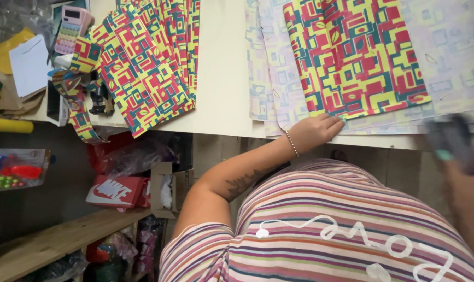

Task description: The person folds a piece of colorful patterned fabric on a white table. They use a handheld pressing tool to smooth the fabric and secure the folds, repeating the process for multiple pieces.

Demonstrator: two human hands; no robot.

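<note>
My left hand lies at the near table edge, fingers curled on the lower edge of a patterned paper sheet printed in red, yellow and teal. That sheet lies on paler sheets turned face down. At the right border my right hand is blurred. It grips a dark tool with a small teal part, held just below the table edge. A beaded bracelet circles my left wrist.
A fanned stack of the same patterned sheets lies at the left of the cream table. Beside it are a pink calculator, patterned strips and a small black tool. Below are a red box and a wooden shelf.
</note>
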